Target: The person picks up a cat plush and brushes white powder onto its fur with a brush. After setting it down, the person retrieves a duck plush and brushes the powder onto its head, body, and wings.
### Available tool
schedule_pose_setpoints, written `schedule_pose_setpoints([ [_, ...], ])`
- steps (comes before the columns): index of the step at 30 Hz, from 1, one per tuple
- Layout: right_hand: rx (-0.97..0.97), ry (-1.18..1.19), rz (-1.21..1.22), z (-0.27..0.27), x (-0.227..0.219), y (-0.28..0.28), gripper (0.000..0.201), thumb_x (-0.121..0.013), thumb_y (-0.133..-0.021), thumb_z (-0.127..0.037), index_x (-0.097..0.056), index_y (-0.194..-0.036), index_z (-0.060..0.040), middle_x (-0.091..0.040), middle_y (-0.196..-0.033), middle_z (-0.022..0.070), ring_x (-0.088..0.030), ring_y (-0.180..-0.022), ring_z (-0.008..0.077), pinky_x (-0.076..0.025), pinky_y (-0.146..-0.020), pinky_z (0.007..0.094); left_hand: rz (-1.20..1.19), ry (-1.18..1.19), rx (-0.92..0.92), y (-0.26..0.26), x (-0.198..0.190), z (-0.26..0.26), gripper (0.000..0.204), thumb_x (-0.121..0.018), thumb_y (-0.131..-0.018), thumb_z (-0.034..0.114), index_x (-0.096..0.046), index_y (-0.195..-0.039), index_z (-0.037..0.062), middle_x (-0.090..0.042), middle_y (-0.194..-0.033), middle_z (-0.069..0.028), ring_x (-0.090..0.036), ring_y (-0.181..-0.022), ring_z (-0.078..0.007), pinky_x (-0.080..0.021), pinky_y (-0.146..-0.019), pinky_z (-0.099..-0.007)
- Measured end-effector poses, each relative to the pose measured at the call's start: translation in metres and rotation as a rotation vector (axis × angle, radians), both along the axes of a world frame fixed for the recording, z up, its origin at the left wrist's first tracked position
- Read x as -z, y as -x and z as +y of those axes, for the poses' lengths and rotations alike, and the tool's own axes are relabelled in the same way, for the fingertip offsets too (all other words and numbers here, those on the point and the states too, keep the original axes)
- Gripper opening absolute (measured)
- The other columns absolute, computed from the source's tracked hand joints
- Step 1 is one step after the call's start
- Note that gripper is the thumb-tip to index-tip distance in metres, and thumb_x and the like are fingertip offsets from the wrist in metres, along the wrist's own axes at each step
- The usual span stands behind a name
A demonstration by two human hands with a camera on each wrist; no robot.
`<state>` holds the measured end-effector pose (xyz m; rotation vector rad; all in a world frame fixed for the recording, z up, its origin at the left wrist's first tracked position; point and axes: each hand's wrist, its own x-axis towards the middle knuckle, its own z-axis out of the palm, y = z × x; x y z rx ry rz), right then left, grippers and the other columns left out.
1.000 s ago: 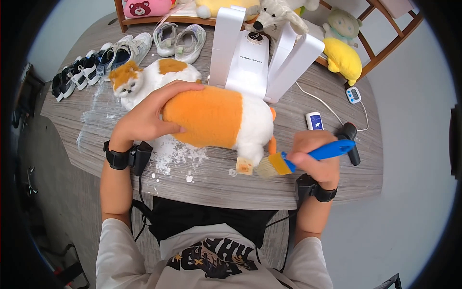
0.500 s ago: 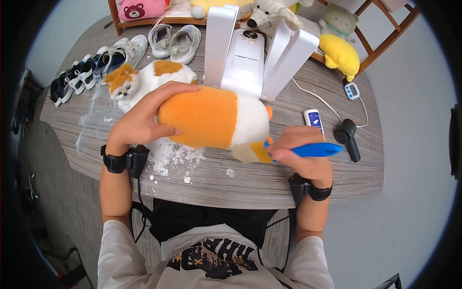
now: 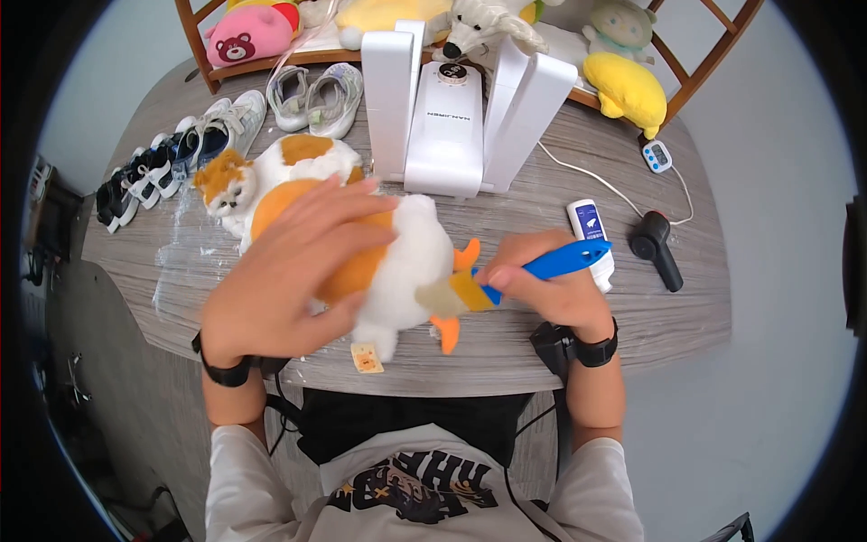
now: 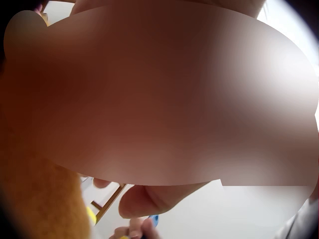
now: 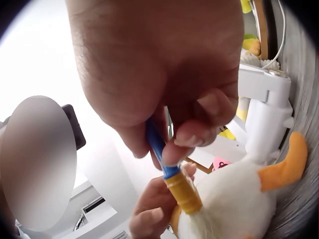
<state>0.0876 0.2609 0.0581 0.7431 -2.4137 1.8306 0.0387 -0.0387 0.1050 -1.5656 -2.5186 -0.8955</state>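
An orange and white plush (image 3: 406,262) with orange feet lies on the table, a small tag (image 3: 367,358) at its near edge. Spread over its orange part is the left hand (image 3: 289,280), fingers extended and blurred. The right hand (image 3: 551,285) pinches the blue handle (image 3: 569,259) of a brush, whose bristles (image 3: 438,300) touch the white fur between the feet. In the right wrist view the brush's yellow band (image 5: 183,194) and the white fur (image 5: 224,199) show below the right hand (image 5: 169,74).
A white device (image 3: 444,135) with upright panels stands behind the plush. Left of it are a cat figure (image 3: 298,163) and several shoes (image 3: 334,99). At right lie a white bottle (image 3: 589,230), a black handheld device (image 3: 657,248) and a timer (image 3: 657,156). More plush toys (image 3: 625,88) sit at the back.
The plush has moved left and turned, so both its orange feet now show. The left hand has shifted from its far end onto its top. The brush has moved slightly left with the right hand.
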Motion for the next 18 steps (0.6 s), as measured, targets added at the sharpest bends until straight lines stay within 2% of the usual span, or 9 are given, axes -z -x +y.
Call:
schedule_pose_setpoints([
  [2,-0.126,-0.032,-0.055,-0.002,0.0,-0.001,0.019,-0.069,-0.089,-0.017,-0.07,-0.083,0.0005,-0.069,-0.08,0.0107,-0.063,-0.069,0.0174,-0.049,-0.061,0.0308,0.122,0.09,-0.102,0.001,0.01,0.021,0.058,-0.072,-0.073,0.018,-0.058,-0.129,0.0082,-0.052,-0.139,-0.0161,-0.042,-0.136,-0.0353,-0.026,-0.116,-0.0519],
  [3,-0.129,-0.031,-0.054,0.0,-0.001,-0.002,0.019,-0.069,-0.089,-0.017,-0.07,-0.083,0.0005,-0.069,-0.08,0.0107,-0.063,-0.069,0.0174,-0.049,-0.061,0.0308,0.122,0.092,-0.105,0.002,0.015,0.021,0.058,-0.072,-0.073,0.018,-0.058,-0.129,0.0082,-0.052,-0.139,-0.0161,-0.042,-0.136,-0.0353,-0.026,-0.116,-0.0519],
  [5,0.211,0.146,-0.313,0.008,-0.005,-0.008,0.019,-0.069,-0.092,-0.019,-0.071,-0.084,-0.0009,-0.066,-0.073,0.0051,-0.062,-0.069,0.0117,-0.047,-0.06,0.0247,0.159,0.266,-0.11,0.006,0.02,0.022,0.062,-0.075,-0.076,0.034,-0.059,-0.132,0.0124,-0.056,-0.134,-0.0133,-0.049,-0.129,-0.0316,-0.03,-0.114,-0.0504],
  [6,0.325,0.129,-0.185,0.012,-0.001,-0.005,0.02,-0.067,-0.094,-0.02,-0.071,-0.085,-0.0013,-0.065,-0.072,0.0033,-0.062,-0.069,0.0093,-0.047,-0.058,0.0223,0.16,0.271,-0.097,0.006,0.02,0.021,0.062,-0.075,-0.076,0.034,-0.059,-0.132,0.0124,-0.056,-0.134,-0.0133,-0.049,-0.129,-0.0316,-0.03,-0.114,-0.0504],
  [8,0.327,0.143,-0.145,0.015,0.004,0.0,0.022,-0.066,-0.094,-0.02,-0.071,-0.085,-0.0011,-0.065,-0.072,0.0033,-0.061,-0.069,0.0097,-0.047,-0.058,0.0226,0.105,0.255,-0.113,0.004,0.021,0.019,0.056,-0.072,-0.079,0.032,-0.06,-0.131,0.0162,-0.06,-0.129,-0.0131,-0.054,-0.122,-0.0318,-0.032,-0.112,-0.0494],
  [11,0.28,0.192,-0.129,0.003,0.013,0.002,0.025,-0.065,-0.095,-0.023,-0.069,-0.084,-0.0006,-0.064,-0.071,0.003,-0.059,-0.066,0.0098,-0.046,-0.057,0.0246,0.15,0.279,-0.099,0.003,0.023,0.025,0.053,-0.07,-0.081,0.031,-0.061,-0.131,0.017,-0.06,-0.129,-0.0141,-0.055,-0.119,-0.033,-0.034,-0.11,-0.0496],
  [14,0.317,-0.227,-0.046,0.004,0.012,0.012,0.023,-0.066,-0.093,-0.024,-0.07,-0.085,-0.0024,-0.061,-0.063,0.0057,-0.059,-0.06,0.0116,-0.045,-0.054,0.0284,0.166,0.344,-0.096,0.004,0.022,0.032,0.051,-0.067,-0.083,0.028,-0.06,-0.132,0.0176,-0.06,-0.128,-0.0156,-0.056,-0.118,-0.034,-0.035,-0.109,-0.0501],
  [15,0.321,-0.227,-0.048,0.008,0.015,0.014,0.023,-0.066,-0.093,-0.024,-0.07,-0.085,-0.0024,-0.061,-0.063,0.0057,-0.059,-0.06,0.0116,-0.045,-0.054,0.0284,0.165,0.344,-0.092,0.003,0.022,0.034,0.051,-0.067,-0.083,0.028,-0.06,-0.132,0.0176,-0.06,-0.128,-0.0156,-0.056,-0.118,-0.034,-0.035,-0.109,-0.0501],
  [18,0.532,-0.328,0.064,0.019,0.018,0.017,0.025,-0.067,-0.093,-0.027,-0.07,-0.085,-0.0027,-0.06,-0.061,0.006,-0.059,-0.058,0.0137,-0.046,-0.054,0.0277,0.211,0.371,-0.106,0.0,0.023,0.037,0.048,-0.066,-0.083,0.025,-0.062,-0.13,0.0173,-0.06,-0.125,-0.0171,-0.056,-0.116,-0.0352,-0.036,-0.108,-0.05],
])
